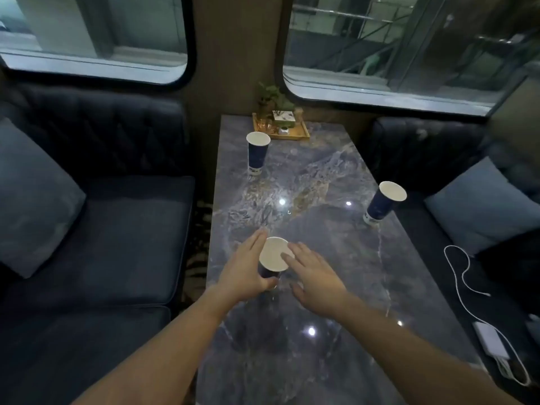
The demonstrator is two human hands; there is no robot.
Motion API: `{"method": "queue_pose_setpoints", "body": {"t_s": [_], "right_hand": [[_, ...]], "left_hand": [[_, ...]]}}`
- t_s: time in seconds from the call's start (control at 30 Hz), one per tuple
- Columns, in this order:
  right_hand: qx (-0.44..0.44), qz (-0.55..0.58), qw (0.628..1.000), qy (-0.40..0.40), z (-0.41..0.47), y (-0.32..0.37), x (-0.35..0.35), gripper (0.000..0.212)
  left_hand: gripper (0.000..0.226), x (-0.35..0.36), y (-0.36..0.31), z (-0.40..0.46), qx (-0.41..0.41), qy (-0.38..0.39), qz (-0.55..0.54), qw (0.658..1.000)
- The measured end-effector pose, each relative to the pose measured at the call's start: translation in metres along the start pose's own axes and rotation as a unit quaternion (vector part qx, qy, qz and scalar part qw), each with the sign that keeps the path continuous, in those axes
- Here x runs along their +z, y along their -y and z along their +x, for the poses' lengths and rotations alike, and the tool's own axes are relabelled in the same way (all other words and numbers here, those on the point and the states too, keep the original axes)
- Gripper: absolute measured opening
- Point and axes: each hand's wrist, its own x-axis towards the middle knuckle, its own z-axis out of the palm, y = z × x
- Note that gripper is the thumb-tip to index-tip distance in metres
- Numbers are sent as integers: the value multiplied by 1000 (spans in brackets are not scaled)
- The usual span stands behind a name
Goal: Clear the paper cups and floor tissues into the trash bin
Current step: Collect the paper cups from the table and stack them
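- Where the two hands meet, near paper cup point(273, 257): blue wall, white inside, upright on the near middle of the bench point(315, 182).
- Left hand point(248, 270): curled around the near cup's left side, thumb across its front wall; grip wrapped on the cup.
- Right hand point(314, 274): flat, fingers point(287, 252) spread, tips over the cup's right rim; grip unclosed, holding nothing.
- Far-left paper cup point(257, 153): same blue and white, upright near the bench's left edge, just in front of the tray.
- Right paper cup point(384, 202): same kind, upright at the bench's right edge, well apart from the other two.
- Bench: long grey-blue marbled top, glossy, with bright light spots reflected.
- Wooden tray point(301, 135): at the far end against the wall, carrying a small leafy plant point(273, 96), a white box point(283, 116) and small glass items too blurred to name.
- Left sofa point(117, 229): dark blue, tufted back, with a grey-blue cushion point(32, 197).
- Right sofa point(420, 147): dark blue, with a pale blue cushion point(482, 206), a white cable point(464, 273) and a white charger block point(492, 340) lying on its seat.
- Windows point(380, 45): two, with rounded dark frames, behind the bench.
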Motion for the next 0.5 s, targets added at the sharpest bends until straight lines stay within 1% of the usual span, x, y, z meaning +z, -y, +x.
{"method": "queue_pose_setpoints", "body": {"t_s": [0.07,0.17,0.27,0.33,0.4,0.5], "right_hand": [[-14,-3,1000,4,4,1,5,57],[-10,1,1000,17,7,2,13,50],[-15,-2,1000,13,10,2,19,37],[2,-8,1000,30,10,2,21,31],[31,1,999,41,7,4,23,29],[44,15,998,36,3,2,30,28]], "left_hand": [[110,5,1,5,7,2,-12,1000],[105,15,4,9,-4,12,-27,1000],[99,24,5,9,-5,-1,-63,998],[87,30,6,8,-6,-12,-95,995],[70,38,9,8,-4,-23,-110,994],[67,46,13,7,-3,-26,-111,993]]}}
